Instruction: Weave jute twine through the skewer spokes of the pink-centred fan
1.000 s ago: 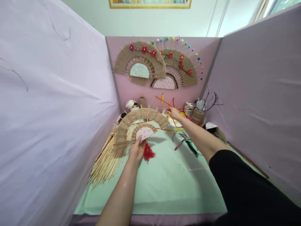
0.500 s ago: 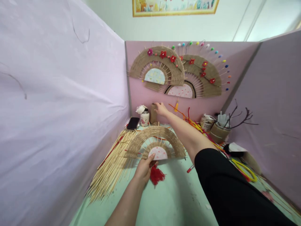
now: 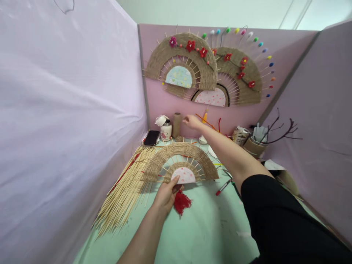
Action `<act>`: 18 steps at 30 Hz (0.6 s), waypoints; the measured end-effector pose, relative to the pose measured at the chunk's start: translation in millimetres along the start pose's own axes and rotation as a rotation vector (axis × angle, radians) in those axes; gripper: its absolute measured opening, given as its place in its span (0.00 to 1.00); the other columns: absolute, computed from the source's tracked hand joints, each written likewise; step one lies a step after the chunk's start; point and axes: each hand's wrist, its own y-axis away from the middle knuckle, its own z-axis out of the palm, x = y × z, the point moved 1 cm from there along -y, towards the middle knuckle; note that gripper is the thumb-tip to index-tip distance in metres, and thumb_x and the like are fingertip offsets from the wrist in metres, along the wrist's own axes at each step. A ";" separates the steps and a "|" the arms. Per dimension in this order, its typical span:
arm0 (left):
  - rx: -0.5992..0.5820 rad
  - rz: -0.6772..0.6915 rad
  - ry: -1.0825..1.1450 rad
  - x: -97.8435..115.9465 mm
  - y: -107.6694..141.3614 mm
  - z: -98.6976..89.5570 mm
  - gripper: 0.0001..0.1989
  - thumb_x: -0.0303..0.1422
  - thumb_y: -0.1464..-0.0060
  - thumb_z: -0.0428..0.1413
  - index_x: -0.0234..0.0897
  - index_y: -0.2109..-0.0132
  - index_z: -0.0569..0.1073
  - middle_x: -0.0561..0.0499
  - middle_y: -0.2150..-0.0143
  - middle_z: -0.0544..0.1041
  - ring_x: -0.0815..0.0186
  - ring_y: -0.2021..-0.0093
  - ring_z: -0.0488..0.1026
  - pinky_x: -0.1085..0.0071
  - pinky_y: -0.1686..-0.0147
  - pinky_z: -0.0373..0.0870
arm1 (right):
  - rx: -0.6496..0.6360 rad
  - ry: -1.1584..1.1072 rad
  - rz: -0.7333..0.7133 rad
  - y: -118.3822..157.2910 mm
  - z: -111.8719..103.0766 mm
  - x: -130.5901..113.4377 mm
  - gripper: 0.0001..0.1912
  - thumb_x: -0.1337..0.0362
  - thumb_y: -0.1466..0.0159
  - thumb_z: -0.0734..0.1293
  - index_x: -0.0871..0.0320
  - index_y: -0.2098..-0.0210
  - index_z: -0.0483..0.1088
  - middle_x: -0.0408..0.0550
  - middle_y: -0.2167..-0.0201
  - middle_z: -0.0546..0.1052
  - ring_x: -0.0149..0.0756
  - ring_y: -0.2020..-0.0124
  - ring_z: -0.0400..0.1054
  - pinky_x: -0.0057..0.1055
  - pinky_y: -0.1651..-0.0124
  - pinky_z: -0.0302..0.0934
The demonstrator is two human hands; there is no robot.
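A half-round woven twine fan point(image 3: 162, 156) with thin sticks and a pink-dotted white centre is held up over the green table. My left hand point(image 3: 166, 194) grips its lower middle edge, thumb on the dotted centre. A red tassel point(image 3: 182, 202) hangs just below that hand. My right hand point(image 3: 191, 121) is in the air at the back, to the right of a brown twine-coloured cylinder point(image 3: 176, 125) and apart from it. Its fingers are bent together, and anything between them is too small to make out.
A pile of thin sticks point(image 3: 123, 194) lies at left, a phone point(image 3: 151, 138) and white jar point(image 3: 166, 131) behind it. Two decorated fans point(image 3: 181, 44) hang on the pink back panel. A red marker point(image 3: 223, 187) and a pot with branches point(image 3: 254, 146) are at right.
My right hand has come away from the brown cylinder to the right. The view has tilted down. My left hand still holds the fan.
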 end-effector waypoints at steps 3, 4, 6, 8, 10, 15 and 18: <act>-0.022 -0.045 -0.004 -1.8 5.7 4.8 0.09 0.25 0.52 0.60 0.25 0.61 0.73 0.38 0.66 0.79 0.63 0.68 0.77 0.71 0.65 0.75 | -0.079 0.062 0.022 20.2 -18.3 27.4 0.13 0.60 0.38 0.62 0.60 0.60 0.73 0.52 0.60 0.77 0.37 0.59 0.70 0.28 0.55 0.61; -0.034 -0.068 -0.014 -2.5 8.1 6.6 0.10 0.25 0.52 0.60 0.26 0.61 0.73 0.38 0.66 0.79 0.63 0.69 0.77 0.71 0.66 0.75 | -0.079 0.083 0.042 27.2 -24.2 37.6 0.12 0.61 0.39 0.62 0.60 0.61 0.74 0.52 0.61 0.77 0.37 0.60 0.70 0.28 0.56 0.61; -0.068 -0.125 -0.046 -3.6 13.0 9.5 0.11 0.26 0.53 0.61 0.26 0.61 0.73 0.38 0.67 0.79 0.64 0.70 0.77 0.72 0.68 0.75 | -0.080 0.132 0.092 40.1 -33.4 57.5 0.11 0.62 0.40 0.63 0.60 0.64 0.75 0.53 0.63 0.78 0.38 0.60 0.71 0.28 0.57 0.61; -0.112 -0.174 -0.082 -4.6 17.0 11.3 0.12 0.27 0.54 0.62 0.27 0.61 0.73 0.38 0.67 0.79 0.64 0.71 0.77 0.72 0.69 0.75 | -0.090 0.173 0.136 50.2 -37.5 75.0 0.09 0.63 0.42 0.64 0.60 0.66 0.76 0.53 0.66 0.78 0.39 0.62 0.71 0.29 0.58 0.61; -0.143 -0.199 -0.113 -5.4 19.3 11.9 0.12 0.28 0.54 0.62 0.27 0.61 0.74 0.38 0.66 0.79 0.64 0.72 0.77 0.72 0.70 0.75 | -0.091 0.204 0.173 56.7 -36.0 88.3 0.10 0.65 0.44 0.66 0.60 0.64 0.76 0.53 0.65 0.77 0.40 0.61 0.70 0.30 0.57 0.61; -0.122 -0.170 -0.146 -5.6 19.6 11.2 0.12 0.28 0.54 0.62 0.27 0.61 0.73 0.38 0.65 0.79 0.64 0.70 0.77 0.71 0.69 0.75 | -0.073 0.246 0.200 63.9 -18.3 101.5 0.18 0.69 0.48 0.69 0.60 0.57 0.74 0.59 0.55 0.71 0.49 0.51 0.63 0.39 0.50 0.58; -0.110 -0.147 -0.131 -5.1 19.4 11.0 0.12 0.28 0.54 0.61 0.27 0.61 0.73 0.37 0.65 0.79 0.64 0.71 0.76 0.71 0.70 0.75 | -0.067 0.255 0.193 68.7 -10.6 100.3 0.11 0.70 0.46 0.68 0.61 0.62 0.76 0.62 0.56 0.70 0.52 0.49 0.59 0.42 0.50 0.58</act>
